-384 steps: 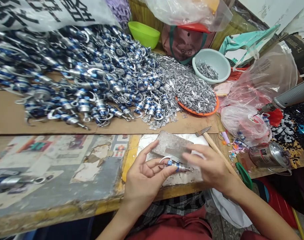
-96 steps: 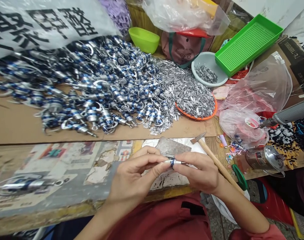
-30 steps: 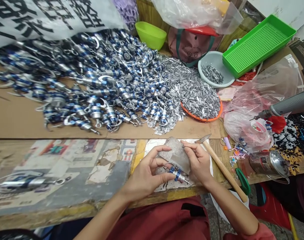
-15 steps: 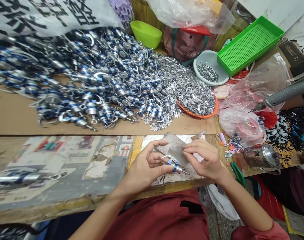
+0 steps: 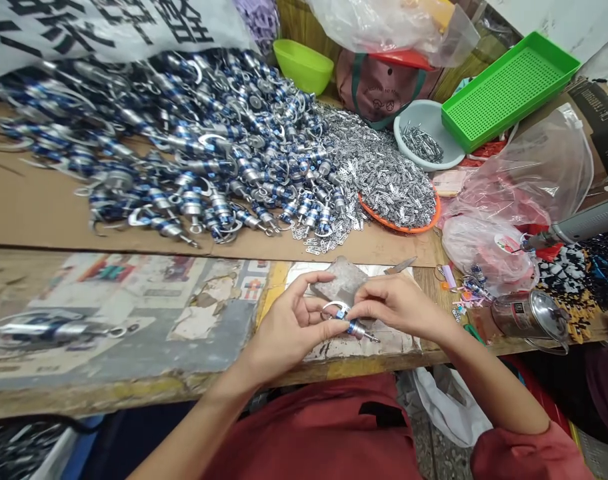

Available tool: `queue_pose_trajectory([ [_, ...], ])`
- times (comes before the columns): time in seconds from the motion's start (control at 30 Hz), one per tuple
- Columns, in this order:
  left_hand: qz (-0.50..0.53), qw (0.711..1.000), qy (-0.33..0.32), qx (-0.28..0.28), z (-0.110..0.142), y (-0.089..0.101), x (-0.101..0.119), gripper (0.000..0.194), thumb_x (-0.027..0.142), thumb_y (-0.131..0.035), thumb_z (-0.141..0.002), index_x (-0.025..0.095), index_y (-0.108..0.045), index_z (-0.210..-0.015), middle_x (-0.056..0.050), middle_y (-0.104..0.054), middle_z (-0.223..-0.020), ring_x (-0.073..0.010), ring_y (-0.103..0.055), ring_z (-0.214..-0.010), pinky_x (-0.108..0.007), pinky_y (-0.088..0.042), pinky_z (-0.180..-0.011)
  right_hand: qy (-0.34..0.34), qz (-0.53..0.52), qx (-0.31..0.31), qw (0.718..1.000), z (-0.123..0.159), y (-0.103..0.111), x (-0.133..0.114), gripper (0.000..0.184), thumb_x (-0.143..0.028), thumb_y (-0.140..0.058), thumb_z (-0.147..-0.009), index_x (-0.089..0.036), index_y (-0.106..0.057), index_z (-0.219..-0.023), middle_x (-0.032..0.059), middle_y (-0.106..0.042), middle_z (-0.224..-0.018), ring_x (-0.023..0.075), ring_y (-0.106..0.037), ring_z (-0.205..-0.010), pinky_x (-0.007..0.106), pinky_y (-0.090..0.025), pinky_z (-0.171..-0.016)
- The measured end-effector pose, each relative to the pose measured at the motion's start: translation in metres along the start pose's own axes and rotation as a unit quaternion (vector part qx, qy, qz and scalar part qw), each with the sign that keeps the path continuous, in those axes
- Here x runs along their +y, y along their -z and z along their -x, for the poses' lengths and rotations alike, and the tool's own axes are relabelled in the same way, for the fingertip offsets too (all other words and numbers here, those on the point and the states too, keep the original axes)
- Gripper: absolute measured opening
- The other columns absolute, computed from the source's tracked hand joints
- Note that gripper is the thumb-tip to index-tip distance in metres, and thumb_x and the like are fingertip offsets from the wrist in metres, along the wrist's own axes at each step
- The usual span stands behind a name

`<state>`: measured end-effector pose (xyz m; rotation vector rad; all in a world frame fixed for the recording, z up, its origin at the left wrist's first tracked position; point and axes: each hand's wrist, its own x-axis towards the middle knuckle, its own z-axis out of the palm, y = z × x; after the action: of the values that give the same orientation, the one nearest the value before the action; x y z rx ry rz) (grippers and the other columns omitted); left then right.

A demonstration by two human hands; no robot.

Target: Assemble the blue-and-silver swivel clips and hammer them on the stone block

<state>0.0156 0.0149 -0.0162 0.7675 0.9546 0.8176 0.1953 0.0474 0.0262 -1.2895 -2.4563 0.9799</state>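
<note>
Between the thumb and fingers of my left hand (image 5: pixel 297 327) is a small blue-and-silver metal piece (image 5: pixel 355 327) with a curved silver arm and a thin pointed tip, which points to the lower right. My right hand (image 5: pixel 391 307) is closed in a pinch against the upper side of this piece; whatever its fingertips hold is hidden. Behind the hands a grey metal block (image 5: pixel 341 279) lies on a white sheet at the table's front edge.
A large heap of similar blue-and-silver pieces (image 5: pixel 194 160) covers the cardboard. Small flat metal plates (image 5: pixel 394 180) overflow an orange-rimmed tray. A blade (image 5: pixel 401 265), a pale bowl of metal pins (image 5: pixel 401 143), an electric screwdriver (image 5: pixel 579 227) and a metal mug (image 5: pixel 527 317) stand around to the right.
My right hand has moved left and down, bringing its pinched fingers from beside the metal piece onto it. My left hand keeps its hold. The view has shifted slightly.
</note>
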Motion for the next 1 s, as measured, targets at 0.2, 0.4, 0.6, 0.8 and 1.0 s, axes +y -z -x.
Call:
queue_pose_trajectory([
  [0.2,0.014,1.0,-0.005,0.006,-0.001,-0.001,-0.001,0.071,0.02,-0.078,-0.057,0.017,-0.038,-0.115,-0.002,-0.071,-0.07,-0.0162,-0.068,-0.065,-0.026,-0.052,-0.064,0.039,0.098,0.121,0.987,-0.003,-0.026,0.0,0.018,-0.035,-0.059,-0.083,-0.018,-0.063,-0.077,0.0004,-0.063,-0.073,0.0106,-0.055,-0.064,0.021,-0.035,-0.057],
  [0.4,0.003,1.0,-0.009,0.005,-0.001,0.001,-0.003,0.067,0.021,-0.078,-0.059,0.018,-0.039,-0.113,0.002,-0.068,-0.065,-0.0146,-0.067,-0.062,-0.023,-0.052,-0.061,0.027,0.076,0.12,0.99,0.008,-0.026,0.001,0.018,-0.022,-0.047,-0.09,-0.019,-0.064,-0.096,0.0031,-0.059,-0.081,0.013,-0.055,-0.075,0.022,-0.04,-0.065],
  [0.6,-0.011,1.0,-0.008,0.018,0.0,0.002,-0.003,0.068,0.023,-0.078,-0.059,0.018,-0.041,-0.115,0.003,-0.066,-0.066,-0.0108,-0.062,-0.057,-0.02,-0.048,-0.056,0.053,0.132,0.105,0.984,0.016,-0.028,-0.006,0.02,-0.013,-0.043,-0.089,-0.019,-0.06,-0.098,0.0048,-0.056,-0.085,0.0154,-0.051,-0.075,0.025,-0.04,-0.064],
  [0.8,-0.015,1.0,-0.015,0.018,-0.001,0.002,-0.003,0.067,0.022,-0.078,-0.059,0.017,-0.042,-0.115,0.002,-0.066,-0.066,-0.0073,-0.058,-0.052,-0.016,-0.044,-0.05,0.018,0.057,0.108,0.992,0.008,-0.022,-0.015,0.014,-0.008,-0.049,-0.083,-0.016,-0.061,-0.083,0.005,-0.061,-0.08,0.016,-0.055,-0.076,0.026,-0.043,-0.067],
  [1.0,-0.004,1.0,-0.012,0.013,-0.002,0.001,-0.002,0.069,0.022,-0.079,-0.058,0.018,-0.041,-0.115,0.003,-0.066,-0.065,-0.0124,-0.064,-0.06,-0.021,-0.049,-0.058,-0.056,-0.074,0.042,0.995,-0.001,-0.007,-0.014,0.014,-0.005,-0.058,-0.076,-0.016,-0.065,-0.073,-0.0011,-0.064,-0.069,0.0106,-0.057,-0.063,0.021,-0.041,-0.059],
])
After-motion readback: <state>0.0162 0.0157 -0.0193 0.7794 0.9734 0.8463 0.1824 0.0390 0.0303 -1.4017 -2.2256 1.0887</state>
